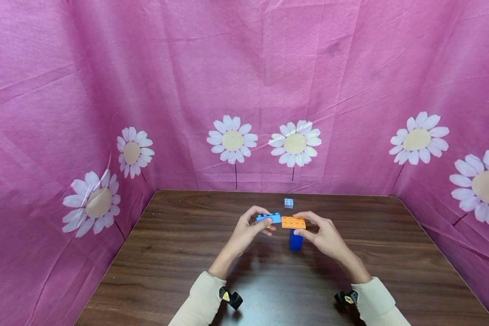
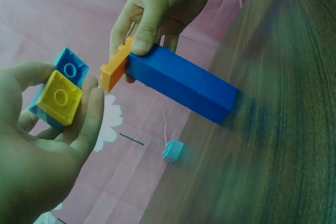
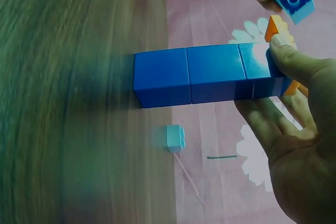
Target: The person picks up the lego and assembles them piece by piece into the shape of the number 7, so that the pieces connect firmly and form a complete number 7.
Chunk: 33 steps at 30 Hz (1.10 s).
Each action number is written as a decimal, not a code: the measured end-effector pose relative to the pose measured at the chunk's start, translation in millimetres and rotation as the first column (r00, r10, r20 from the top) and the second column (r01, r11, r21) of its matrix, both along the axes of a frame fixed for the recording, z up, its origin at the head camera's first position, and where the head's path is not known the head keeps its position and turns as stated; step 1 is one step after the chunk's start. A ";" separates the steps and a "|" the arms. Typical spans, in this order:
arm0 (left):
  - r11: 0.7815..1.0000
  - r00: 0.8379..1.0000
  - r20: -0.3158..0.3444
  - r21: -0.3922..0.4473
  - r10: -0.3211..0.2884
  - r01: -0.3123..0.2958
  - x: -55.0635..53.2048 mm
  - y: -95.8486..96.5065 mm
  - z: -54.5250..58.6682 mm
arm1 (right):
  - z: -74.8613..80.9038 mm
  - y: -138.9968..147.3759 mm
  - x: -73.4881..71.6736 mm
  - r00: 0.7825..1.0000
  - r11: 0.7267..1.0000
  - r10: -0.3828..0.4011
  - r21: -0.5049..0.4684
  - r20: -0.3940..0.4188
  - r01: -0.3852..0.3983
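A stack of dark blue toy bricks (image 3: 215,74) stands upright on the table, topped by a flat orange brick (image 1: 294,222) that juts out to the left. My right hand (image 1: 322,233) grips the top of this tower, thumb in front and fingers behind. Left of it, my left hand (image 1: 246,231) holds a light blue brick (image 1: 269,218) up in the air between thumb and fingers. Beneath that brick a yellow brick (image 2: 60,96) is attached, its hollow underside showing in the left wrist view. The light blue brick's end is close beside the orange brick.
Farther back on the brown wooden table (image 1: 167,262) lies a small pale blue brick (image 1: 289,203). A pink cloth (image 1: 265,68) with printed daisies hangs along the back and both sides. Each wrist wears a small black camera.
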State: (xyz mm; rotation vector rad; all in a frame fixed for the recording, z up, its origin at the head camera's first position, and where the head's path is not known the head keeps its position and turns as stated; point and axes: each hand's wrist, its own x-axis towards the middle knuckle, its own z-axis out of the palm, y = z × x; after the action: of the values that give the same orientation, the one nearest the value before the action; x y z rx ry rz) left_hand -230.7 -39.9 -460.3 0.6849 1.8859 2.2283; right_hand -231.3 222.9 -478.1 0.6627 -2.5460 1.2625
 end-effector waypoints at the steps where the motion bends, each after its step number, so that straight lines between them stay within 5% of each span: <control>1: 1.000 1.000 -0.004 -0.004 0.011 -0.011 -0.4 0.1 -0.2 | 0.0 -1.9 -0.3 1.000 1.000 0.003 -0.003 -0.003 -0.003; 10: 0.988 0.989 -0.038 -0.052 0.142 -0.144 -3.9 0.5 -0.7 | 0.5 -17.8 0.3 0.999 0.997 0.023 -0.073 0.025 -0.021; 16: 0.969 0.976 -0.088 -0.127 0.201 -0.211 6.0 -0.6 16.6 | 0.6 -26.0 -0.1 0.999 0.996 0.034 -0.085 0.017 -0.032; 19: 0.961 0.971 -0.107 -0.154 0.216 -0.231 11.7 -0.6 24.6 | -0.3 -29.2 -1.1 0.999 0.996 0.040 -0.086 0.015 -0.039; 33: 0.944 0.955 -0.220 -0.219 0.201 -0.249 11.3 -0.8 22.4 | -0.2 -40.2 -4.8 0.999 0.999 0.021 -0.044 0.043 -0.020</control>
State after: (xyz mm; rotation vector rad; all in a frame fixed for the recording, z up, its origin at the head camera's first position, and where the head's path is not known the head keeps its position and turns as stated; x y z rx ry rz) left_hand -219.4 -40.7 -438.0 0.6980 2.3974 2.0614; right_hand -236.1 182.7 -478.3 0.6607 -2.5445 1.3502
